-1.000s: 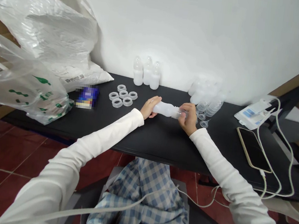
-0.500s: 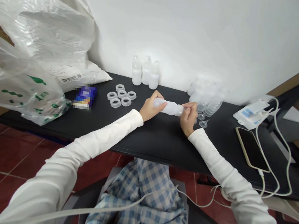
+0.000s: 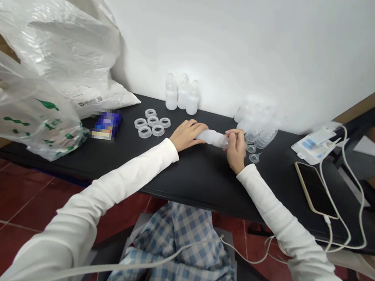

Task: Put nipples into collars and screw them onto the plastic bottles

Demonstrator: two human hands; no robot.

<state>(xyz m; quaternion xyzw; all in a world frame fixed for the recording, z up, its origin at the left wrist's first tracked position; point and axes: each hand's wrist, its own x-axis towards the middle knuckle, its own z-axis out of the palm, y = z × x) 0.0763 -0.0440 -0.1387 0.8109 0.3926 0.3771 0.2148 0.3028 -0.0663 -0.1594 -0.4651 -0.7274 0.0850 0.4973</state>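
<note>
A translucent white bottle [image 3: 212, 137] lies on its side between my hands, over the black table [image 3: 199, 178]. My left hand [image 3: 188, 136] is wrapped round its base end. At the other end, the fingers of my right hand [image 3: 236, 150] are closed on the bottle's clear top. Three capped bottles [image 3: 182, 95] stand upright against the wall. Several translucent rings [image 3: 153, 120] lie flat to the left of my left hand. Behind my right hand is a group of clear covers [image 3: 256, 121], with small clear teat-like pieces [image 3: 254, 158] in front of them.
Large plastic bags [image 3: 48, 46] fill the left side, beside a blurred blue packet [image 3: 108, 125]. To the right lie a phone [image 3: 316, 189] with a white cable [image 3: 360, 193] and a white-and-blue box [image 3: 313, 144]. A box edge and dark frame stand at far right.
My left hand has loosened and flattened somewhat over the bottle's base, its fingers reaching forward. At the neck, a clear top now shows near my right hand. The view has shifted slightly.
</note>
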